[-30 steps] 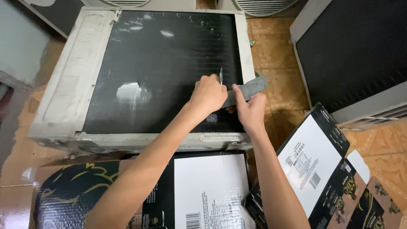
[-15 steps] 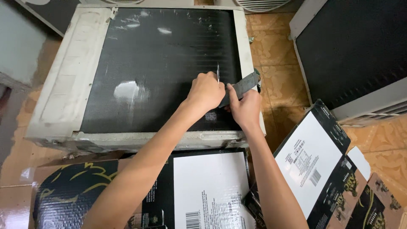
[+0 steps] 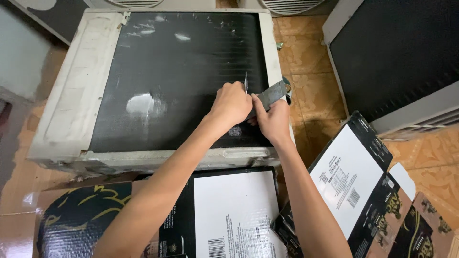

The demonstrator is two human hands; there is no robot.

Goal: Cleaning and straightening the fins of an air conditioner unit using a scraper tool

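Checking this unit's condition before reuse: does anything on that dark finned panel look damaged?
Yes. The black finned coil panel shows pale flattened patches, one at its left middle and smaller ones along the top edge, where fins look crushed. Both hands work at its right edge.

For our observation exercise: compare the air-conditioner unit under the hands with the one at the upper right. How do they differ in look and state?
The unit being worked on lies wholly in view, while the unit at the upper right is cut off by the frame. The near unit's dark fins carry pale scuffed patches; the far unit's look even. Both hands, left and right, rest on the near unit with a grey tool; nothing touches the other. Both have black finned faces in off-white casings.
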